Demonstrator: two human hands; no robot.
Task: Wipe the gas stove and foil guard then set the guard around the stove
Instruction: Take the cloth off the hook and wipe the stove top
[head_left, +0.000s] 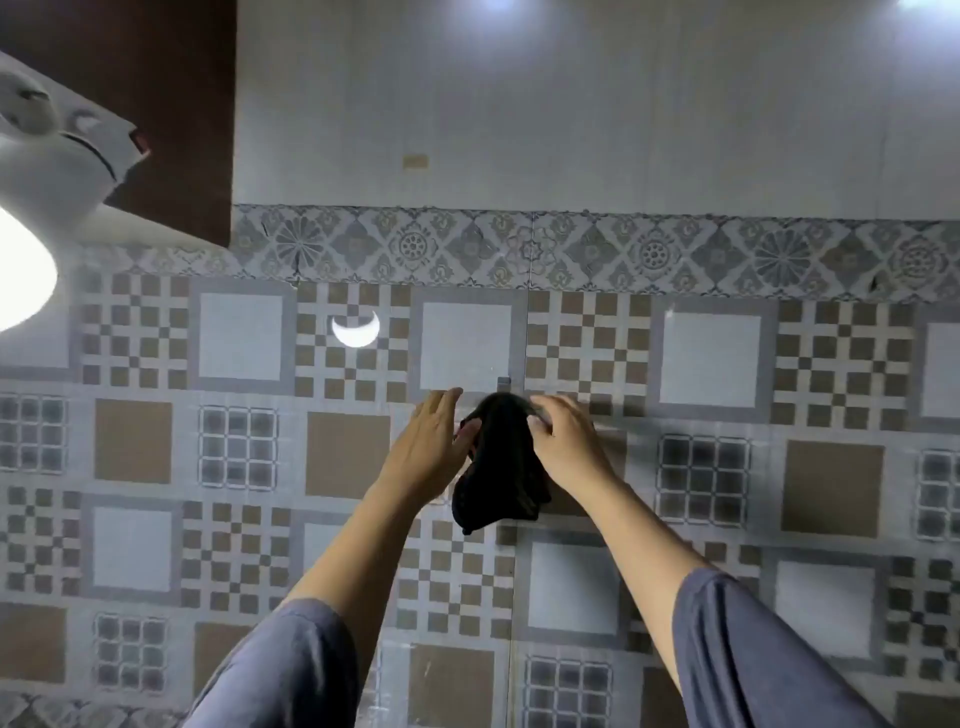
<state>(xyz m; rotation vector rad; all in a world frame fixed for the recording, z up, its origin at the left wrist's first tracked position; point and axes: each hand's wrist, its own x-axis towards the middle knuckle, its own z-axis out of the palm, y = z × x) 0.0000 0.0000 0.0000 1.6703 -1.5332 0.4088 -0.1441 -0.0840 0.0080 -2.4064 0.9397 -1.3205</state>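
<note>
A black cloth (503, 467) hangs against the patterned tiled wall (717, 364), its top at a small grey hook (504, 383). My left hand (426, 447) touches the cloth's left edge with the thumb and fingers. On the cloth's upper right part, my right hand (563, 441) rests with its fingers curled over the top. Both arms reach up in blue-grey sleeves. Neither the gas stove nor the foil guard is in view.
A white lamp fitting (57, 156) with a bright bulb juts in at the upper left, in front of a dark brown panel (171, 78). A plain pale wall band (571, 104) lies above the decorative tile border.
</note>
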